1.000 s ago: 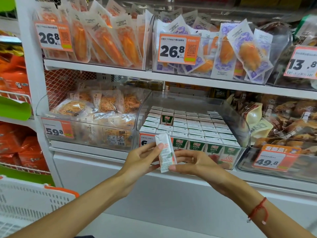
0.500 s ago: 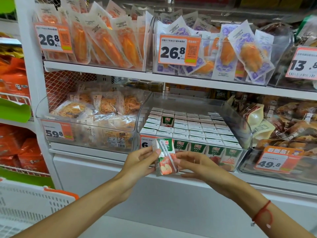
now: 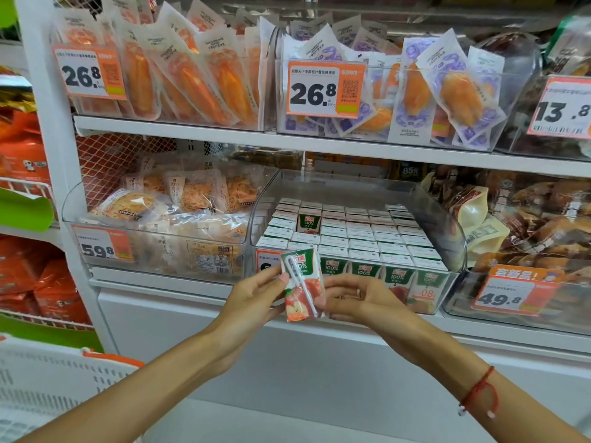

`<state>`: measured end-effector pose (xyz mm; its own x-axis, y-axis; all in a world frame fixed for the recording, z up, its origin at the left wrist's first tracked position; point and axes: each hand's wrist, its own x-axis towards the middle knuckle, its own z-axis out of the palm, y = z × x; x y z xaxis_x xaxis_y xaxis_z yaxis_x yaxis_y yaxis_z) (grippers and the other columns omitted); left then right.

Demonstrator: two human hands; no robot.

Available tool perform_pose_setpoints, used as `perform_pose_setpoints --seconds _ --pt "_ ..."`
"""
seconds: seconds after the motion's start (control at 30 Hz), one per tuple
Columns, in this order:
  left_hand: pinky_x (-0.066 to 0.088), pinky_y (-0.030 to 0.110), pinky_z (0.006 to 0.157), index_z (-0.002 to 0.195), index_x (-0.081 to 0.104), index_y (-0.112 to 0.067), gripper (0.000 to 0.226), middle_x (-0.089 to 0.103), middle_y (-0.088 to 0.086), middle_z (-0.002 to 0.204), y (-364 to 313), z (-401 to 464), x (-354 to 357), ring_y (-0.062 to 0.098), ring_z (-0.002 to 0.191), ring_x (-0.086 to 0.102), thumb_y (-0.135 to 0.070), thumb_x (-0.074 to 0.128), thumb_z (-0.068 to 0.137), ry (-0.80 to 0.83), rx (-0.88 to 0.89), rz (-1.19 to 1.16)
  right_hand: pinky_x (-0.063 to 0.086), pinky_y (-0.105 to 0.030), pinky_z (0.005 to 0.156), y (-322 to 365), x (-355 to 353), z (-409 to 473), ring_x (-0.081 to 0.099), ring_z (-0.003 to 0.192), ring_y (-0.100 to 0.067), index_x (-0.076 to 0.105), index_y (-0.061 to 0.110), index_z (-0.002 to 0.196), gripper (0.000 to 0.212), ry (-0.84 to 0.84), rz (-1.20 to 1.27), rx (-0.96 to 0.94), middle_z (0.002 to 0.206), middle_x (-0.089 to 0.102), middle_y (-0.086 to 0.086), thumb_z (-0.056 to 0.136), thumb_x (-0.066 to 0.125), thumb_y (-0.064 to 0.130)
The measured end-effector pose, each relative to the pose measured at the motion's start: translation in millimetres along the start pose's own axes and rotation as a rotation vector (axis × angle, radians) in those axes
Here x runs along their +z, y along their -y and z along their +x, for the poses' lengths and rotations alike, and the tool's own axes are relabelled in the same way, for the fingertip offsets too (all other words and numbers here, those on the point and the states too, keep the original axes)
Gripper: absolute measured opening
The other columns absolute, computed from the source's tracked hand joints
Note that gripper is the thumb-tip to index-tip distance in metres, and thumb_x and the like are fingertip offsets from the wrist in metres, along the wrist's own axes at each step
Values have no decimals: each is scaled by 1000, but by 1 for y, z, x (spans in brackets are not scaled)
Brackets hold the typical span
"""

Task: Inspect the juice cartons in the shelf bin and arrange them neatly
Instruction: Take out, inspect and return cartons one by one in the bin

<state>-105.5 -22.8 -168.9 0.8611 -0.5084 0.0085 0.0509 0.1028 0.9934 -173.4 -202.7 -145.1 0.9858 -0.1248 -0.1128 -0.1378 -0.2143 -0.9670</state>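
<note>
Head view shows one small juice carton (image 3: 303,284) held out in front of the clear shelf bin (image 3: 447,225), between the left hand (image 3: 256,295) and the right hand (image 3: 355,298); the fingers (image 3: 319,302) of each hand pinch a narrow side, so both are closed on it. It stands nearly upright, long axis vertical with the top tipped slightly left, its printed apple face and glued-on straw turned toward the person. I'd judge it light, fairly stiff but dentable if squeezed, its coating a little slick; the side edges look the safest place to hold, clear of the straw. The other cartons (image 3: 367,241) sit upright in tidy rows in the bin, one (image 3: 309,220) near the back standing proud
</note>
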Motion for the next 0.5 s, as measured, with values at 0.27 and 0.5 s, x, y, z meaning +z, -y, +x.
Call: perform_pose_setpoints --seconds 0.27,0.5 --pt "59 25 78 95 67 -41 16 76 -15 89 0 4 8 2 88 71 -32 54 99 -65 -27 81 55 -17 65 -3 16 -2 65 75 -5 64 29 98 38 -250 -361 -225 83 69 9 69 87 28" --pt "57 18 75 114 66 -37 24 75 -11 103 -1 0 1 6 96 71 -38 63 90 65 32 153 54 -18 58 -4 17 -8 64 70 -3 60 28 94 48 -224 -451 -283 82 67 11 59 91 37"
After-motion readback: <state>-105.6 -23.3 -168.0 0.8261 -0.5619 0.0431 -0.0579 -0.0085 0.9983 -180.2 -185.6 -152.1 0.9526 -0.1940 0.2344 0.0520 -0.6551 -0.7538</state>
